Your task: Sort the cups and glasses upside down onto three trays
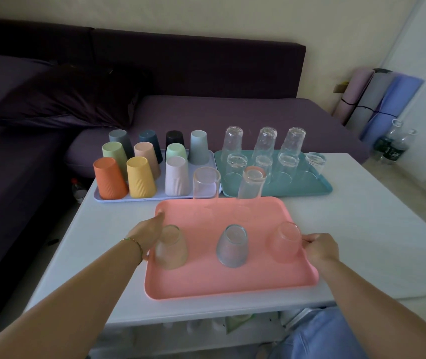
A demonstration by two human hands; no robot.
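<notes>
A pink tray (206,283) lies nearest on the white table, carrying several clear glasses upside down, among them a bluish one (232,246) in the middle. My left hand (146,233) lies with straight fingers along the tray's left rim, beside a glass (171,247). My right hand (320,248) grips the tray's right rim next to another glass (285,242). Behind, a pale blue tray (129,200) holds several coloured plastic cups upside down, and a teal tray (318,187) holds several inverted clear glasses.
The white table (375,229) stands against a dark purple sofa (206,110). Rolled mats (377,102) and plastic bottles (390,146) are at the far right on the floor. A lower shelf shows under the table's front edge.
</notes>
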